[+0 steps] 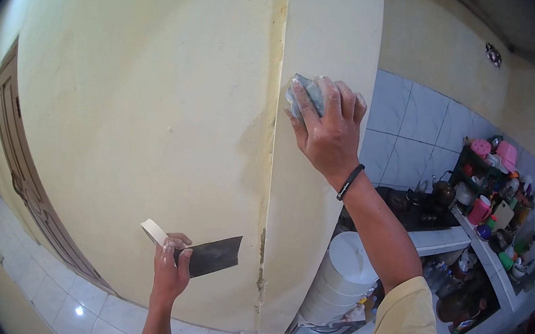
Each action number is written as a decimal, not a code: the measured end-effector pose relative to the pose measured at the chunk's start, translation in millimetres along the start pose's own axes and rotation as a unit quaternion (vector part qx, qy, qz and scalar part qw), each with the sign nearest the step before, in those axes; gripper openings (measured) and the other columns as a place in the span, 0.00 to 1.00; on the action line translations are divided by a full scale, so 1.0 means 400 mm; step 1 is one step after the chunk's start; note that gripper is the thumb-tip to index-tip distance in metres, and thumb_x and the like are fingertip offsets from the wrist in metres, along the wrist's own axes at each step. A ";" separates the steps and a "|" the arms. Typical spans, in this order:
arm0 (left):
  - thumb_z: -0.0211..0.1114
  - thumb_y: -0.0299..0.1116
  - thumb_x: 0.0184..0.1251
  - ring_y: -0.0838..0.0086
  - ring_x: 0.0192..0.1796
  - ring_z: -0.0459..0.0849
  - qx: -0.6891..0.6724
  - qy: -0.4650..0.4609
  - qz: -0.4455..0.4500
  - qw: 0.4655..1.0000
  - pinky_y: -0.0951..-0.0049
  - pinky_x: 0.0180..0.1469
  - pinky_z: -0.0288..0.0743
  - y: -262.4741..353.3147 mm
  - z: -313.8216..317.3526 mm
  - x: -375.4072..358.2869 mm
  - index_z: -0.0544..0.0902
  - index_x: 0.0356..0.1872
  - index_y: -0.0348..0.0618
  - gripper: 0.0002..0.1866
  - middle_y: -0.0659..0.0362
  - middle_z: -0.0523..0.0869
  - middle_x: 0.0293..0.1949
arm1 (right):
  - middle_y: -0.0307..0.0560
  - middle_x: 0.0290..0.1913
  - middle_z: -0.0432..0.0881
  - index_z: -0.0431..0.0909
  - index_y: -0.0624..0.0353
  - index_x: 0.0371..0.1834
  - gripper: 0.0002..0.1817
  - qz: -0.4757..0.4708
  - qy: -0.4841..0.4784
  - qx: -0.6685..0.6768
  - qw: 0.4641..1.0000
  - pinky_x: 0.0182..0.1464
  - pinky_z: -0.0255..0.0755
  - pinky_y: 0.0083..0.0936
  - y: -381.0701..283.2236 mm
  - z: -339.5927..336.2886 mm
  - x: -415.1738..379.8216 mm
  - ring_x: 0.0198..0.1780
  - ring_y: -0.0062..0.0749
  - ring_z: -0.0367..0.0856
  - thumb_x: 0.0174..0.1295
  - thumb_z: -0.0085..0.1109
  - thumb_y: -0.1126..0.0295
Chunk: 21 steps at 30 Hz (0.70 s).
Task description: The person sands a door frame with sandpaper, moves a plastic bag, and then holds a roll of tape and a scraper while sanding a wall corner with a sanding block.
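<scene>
My right hand (329, 124) is raised against the pale yellow wall column (330, 34). Its fingers are closed over a crumpled, grey-blue rag (308, 95) with whitish dust on it, pressed to the surface. Lower down, my left hand (172, 265) grips a dark, flat sheet that looks like sandpaper (213, 256). A roll of cream masking tape (153, 231) sits at the fingers of that same hand. Between wall and column runs a rough vertical seam (272, 167), chipped and darker near the bottom. White dust marks the fingers of both hands.
Right of the column stands a white cylindrical container (339, 289). Behind my right arm are a black stove (419, 209) with a kettle (443, 190), a tiled counter (435, 240) and a crowded dish rack (474, 169). A brown door (34, 165) is at left, above white floor tiles (78, 317).
</scene>
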<state>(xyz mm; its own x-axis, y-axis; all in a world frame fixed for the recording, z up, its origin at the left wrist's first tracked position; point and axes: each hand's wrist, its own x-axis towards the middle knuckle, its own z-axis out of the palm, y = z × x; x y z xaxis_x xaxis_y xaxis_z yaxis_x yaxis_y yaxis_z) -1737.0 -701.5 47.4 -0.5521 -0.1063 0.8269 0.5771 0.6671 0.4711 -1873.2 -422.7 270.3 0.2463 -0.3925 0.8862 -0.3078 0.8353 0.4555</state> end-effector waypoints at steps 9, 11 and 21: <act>0.80 0.27 0.50 0.59 0.39 0.81 -0.026 0.018 0.060 0.998 0.61 0.39 0.76 -0.035 0.011 0.154 0.77 0.31 0.39 0.16 0.55 0.82 0.32 | 0.52 0.59 0.72 0.85 0.56 0.53 0.21 -0.017 0.000 -0.029 0.999 0.58 0.59 0.49 0.012 0.013 0.014 0.60 0.48 0.66 0.57 0.68 0.62; 0.81 0.28 0.50 0.59 0.39 0.81 -0.020 0.015 0.089 0.996 0.61 0.39 0.76 -0.017 0.001 0.191 0.78 0.31 0.38 0.16 0.56 0.82 0.31 | 0.51 0.59 0.72 0.85 0.55 0.53 0.20 0.018 0.016 -0.049 0.999 0.59 0.59 0.50 0.025 0.009 0.023 0.59 0.48 0.66 0.57 0.68 0.62; 0.77 0.34 0.55 0.52 0.42 0.80 0.100 0.030 0.215 0.971 0.51 0.51 0.72 -0.003 0.014 0.345 0.80 0.30 0.36 0.14 0.53 0.82 0.32 | 0.47 0.60 0.73 0.86 0.50 0.51 0.18 -0.071 -0.022 -0.083 0.994 0.60 0.58 0.48 0.014 0.001 0.000 0.60 0.45 0.65 0.57 0.68 0.60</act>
<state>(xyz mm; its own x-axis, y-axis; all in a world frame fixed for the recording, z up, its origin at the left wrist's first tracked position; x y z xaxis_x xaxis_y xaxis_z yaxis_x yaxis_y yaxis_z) -1817.4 -713.0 159.2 -0.2465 0.1748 0.9532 0.6142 0.7890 0.0141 -1875.3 -418.2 272.7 0.2348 -0.5244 0.8184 -0.1166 0.8207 0.5593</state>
